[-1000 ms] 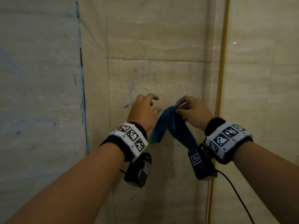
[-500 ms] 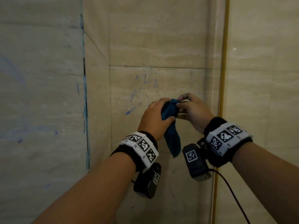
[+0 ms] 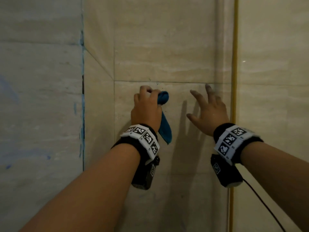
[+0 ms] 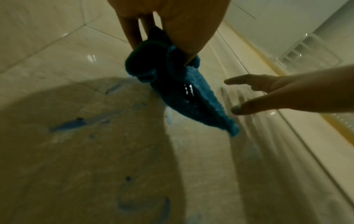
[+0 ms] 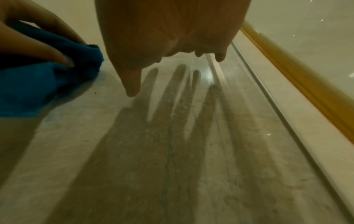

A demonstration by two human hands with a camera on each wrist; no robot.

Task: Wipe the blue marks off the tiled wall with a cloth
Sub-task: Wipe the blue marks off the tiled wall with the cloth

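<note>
My left hand (image 3: 145, 106) grips a bunched blue cloth (image 3: 163, 97) and holds its wad against the beige tiled wall (image 3: 167, 56), just under a horizontal grout line. The cloth's tail hangs down past my wrist. In the left wrist view the cloth (image 4: 182, 94) sits above several blue marks (image 4: 67, 125) on the tile; the head view hides these behind my hand. My right hand (image 3: 207, 108) is open with its fingers spread, close to the wall to the right of the cloth, and holds nothing. The right wrist view shows the cloth (image 5: 38, 78) at its left edge.
The side wall on the left carries faint blue smears (image 3: 48, 157), and a blue line (image 3: 82, 114) runs down its corner edge. A yellow vertical strip (image 3: 235, 64) borders the tile on the right. A black cable (image 3: 260, 203) trails from my right wrist.
The cloth passed from my right hand to my left, which has risen with it to the marked spot on the tile. My right hand let go, opened and moved away to the right.
</note>
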